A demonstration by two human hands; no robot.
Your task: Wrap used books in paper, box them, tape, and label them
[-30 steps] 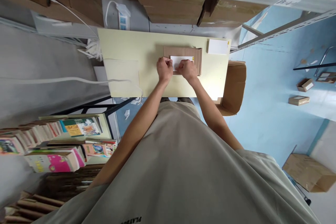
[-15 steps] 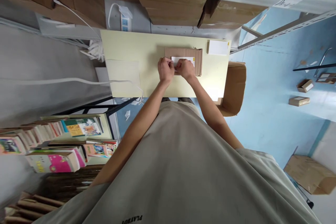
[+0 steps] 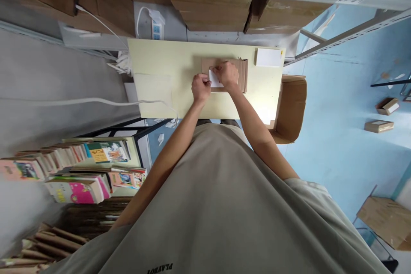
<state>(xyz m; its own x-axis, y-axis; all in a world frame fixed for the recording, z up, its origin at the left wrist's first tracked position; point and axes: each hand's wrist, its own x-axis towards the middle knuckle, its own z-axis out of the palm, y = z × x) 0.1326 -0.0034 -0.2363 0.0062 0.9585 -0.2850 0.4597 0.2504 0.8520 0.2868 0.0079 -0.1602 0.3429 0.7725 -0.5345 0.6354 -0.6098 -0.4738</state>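
Observation:
A flat piece of brown cardboard lies on the pale yellow table. On top of it is a white label, partly covered by my right hand. The fingers of that hand are bent and pressed together at the label's upper left part. My left hand is at the label's left edge, its fingers curled with the tips close to the edge. Whether it pinches anything is hidden.
A stack of white labels sits at the table's far right corner. An open cardboard box stands right of the table. Large boxes line the back. A white cable crosses from the left, above shelved books.
My right hand has moved up over the label, and its fingers have shifted toward the upper left part. My left hand has drawn slightly left and down. The camera view has shifted a little.

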